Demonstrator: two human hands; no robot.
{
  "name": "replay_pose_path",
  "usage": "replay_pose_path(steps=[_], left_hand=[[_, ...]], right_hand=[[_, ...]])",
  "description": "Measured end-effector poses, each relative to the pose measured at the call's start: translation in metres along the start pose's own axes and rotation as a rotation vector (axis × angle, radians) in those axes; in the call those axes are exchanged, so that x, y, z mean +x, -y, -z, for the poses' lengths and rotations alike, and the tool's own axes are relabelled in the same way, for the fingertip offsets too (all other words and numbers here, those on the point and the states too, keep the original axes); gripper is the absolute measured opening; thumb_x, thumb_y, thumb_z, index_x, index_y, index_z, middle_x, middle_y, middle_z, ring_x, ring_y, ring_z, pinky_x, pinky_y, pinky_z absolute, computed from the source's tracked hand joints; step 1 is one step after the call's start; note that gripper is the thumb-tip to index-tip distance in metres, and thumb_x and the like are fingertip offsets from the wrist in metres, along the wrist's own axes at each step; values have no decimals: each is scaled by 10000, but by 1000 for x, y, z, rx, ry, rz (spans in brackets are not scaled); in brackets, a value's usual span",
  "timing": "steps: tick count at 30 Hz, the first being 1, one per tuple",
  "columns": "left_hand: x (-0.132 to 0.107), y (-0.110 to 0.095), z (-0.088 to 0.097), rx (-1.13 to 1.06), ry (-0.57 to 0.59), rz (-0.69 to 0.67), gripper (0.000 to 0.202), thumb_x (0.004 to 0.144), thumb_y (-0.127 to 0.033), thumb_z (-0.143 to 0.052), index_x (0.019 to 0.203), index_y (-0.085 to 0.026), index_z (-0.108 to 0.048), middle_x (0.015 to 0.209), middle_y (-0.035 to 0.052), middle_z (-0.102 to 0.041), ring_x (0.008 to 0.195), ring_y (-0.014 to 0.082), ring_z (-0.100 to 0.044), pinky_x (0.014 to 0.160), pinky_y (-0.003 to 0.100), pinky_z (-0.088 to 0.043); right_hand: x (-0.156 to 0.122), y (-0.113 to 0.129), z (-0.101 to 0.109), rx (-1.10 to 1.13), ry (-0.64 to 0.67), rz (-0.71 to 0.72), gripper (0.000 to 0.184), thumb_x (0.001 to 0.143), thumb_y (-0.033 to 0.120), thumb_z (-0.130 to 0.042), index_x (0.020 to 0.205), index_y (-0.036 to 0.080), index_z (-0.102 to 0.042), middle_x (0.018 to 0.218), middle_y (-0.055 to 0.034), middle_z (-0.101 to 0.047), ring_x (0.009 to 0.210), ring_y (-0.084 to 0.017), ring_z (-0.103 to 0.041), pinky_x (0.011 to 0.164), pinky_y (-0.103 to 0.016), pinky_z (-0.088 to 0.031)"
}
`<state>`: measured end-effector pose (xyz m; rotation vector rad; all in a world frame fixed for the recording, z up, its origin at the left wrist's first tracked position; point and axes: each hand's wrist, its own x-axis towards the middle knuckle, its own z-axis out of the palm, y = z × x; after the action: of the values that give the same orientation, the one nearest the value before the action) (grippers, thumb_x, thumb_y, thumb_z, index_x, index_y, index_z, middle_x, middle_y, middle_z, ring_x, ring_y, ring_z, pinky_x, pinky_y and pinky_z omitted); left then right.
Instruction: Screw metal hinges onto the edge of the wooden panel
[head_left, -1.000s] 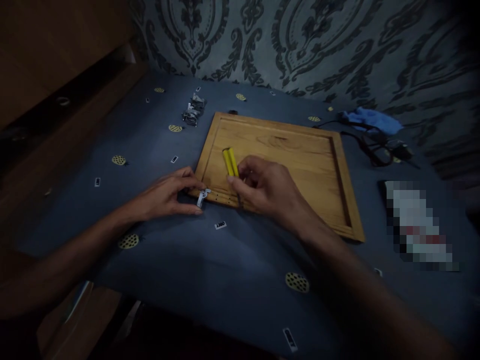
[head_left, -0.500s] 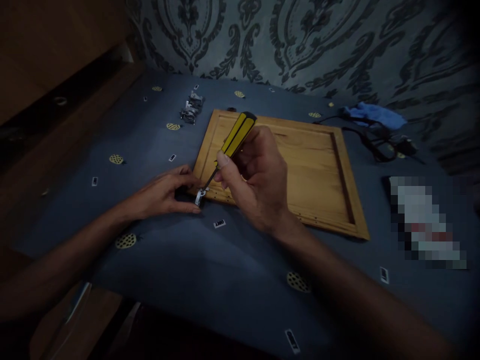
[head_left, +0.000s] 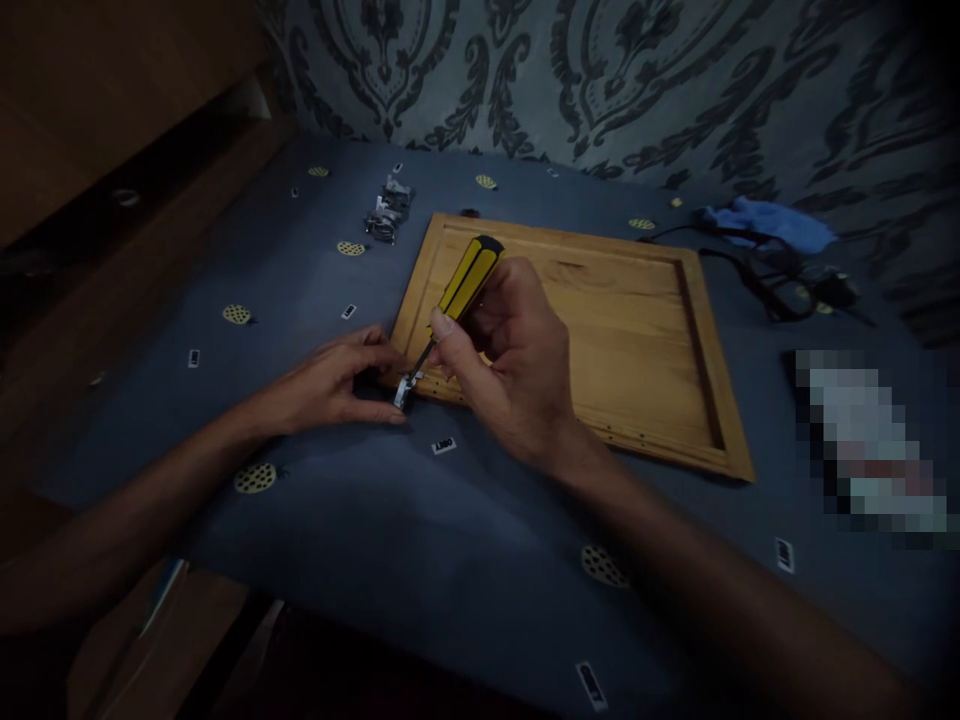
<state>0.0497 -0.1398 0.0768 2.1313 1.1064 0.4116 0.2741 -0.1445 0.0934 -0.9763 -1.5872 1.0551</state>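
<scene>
My right hand [head_left: 517, 365] is closed around a screwdriver [head_left: 469, 278] with a yellow and black handle. The tool slants down to the left, its tip on a small metal hinge [head_left: 403, 392]. That hinge sits at the near left corner of a framed wooden cabinet door [head_left: 637, 330], which lies flat. With thumb and fingers, my left hand [head_left: 334, 380] steadies the hinge from the left; the exact finger contact is partly hidden. Small dark holes run along the door's near edge.
Several metal hinges [head_left: 388, 210] lie behind the door on the blue patterned tablecloth [head_left: 300, 540]. To the right are a blue cloth [head_left: 772, 222], black eyeglasses [head_left: 772, 290] and a pixelated pale item [head_left: 870, 440]. A patterned wall rises behind; brown furniture [head_left: 120, 90] stands left.
The screwdriver handle has dipped slightly and shifted left with my right hand. My left hand stays at the hinge. The whole view has shifted a little.
</scene>
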Motion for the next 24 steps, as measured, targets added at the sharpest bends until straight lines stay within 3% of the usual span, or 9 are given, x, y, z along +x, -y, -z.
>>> replay_pose_path(steps=[6, 13, 21, 24], left_hand=[[0, 1, -1, -13, -2, -5, 532, 876, -616, -789, 1260, -253, -732, 1115, 49, -618, 1089, 250, -612, 969, 393, -524], [2, 1, -1, 17, 6, -13, 480, 873, -592, -796, 1211, -256, -742, 1201, 57, -655, 1163, 273, -612, 1021, 410, -526], [3, 3, 0, 41, 22, -10, 489, 874, -626, -763, 1168, -236, -751, 1141, 64, -656, 1059, 272, -632, 919, 406, -524], [3, 4, 0, 47, 7, -22, 539, 857, -668, -759, 1188, -242, -747, 1157, 63, -660, 1063, 277, -636, 934, 416, -523]], right_hand=[[0, 0, 2, 15, 27, 40, 280, 939, 420, -749, 971, 318, -490, 926, 16, -599, 752, -175, -620, 742, -370, -550], [0, 7, 1, -9, 88, 48, 249, 932, 386, -745, 953, 312, -509, 923, 3, -629, 805, -212, -648, 762, -392, -571], [15, 22, 3, -72, 222, 87, 136, 961, 317, -700, 973, 301, -565, 919, 9, -651, 817, -202, -648, 764, -366, -575], [24, 32, 8, 21, 312, -48, 147, 920, 329, -765, 909, 292, -624, 937, 9, -685, 840, -200, -653, 768, -354, -584]])
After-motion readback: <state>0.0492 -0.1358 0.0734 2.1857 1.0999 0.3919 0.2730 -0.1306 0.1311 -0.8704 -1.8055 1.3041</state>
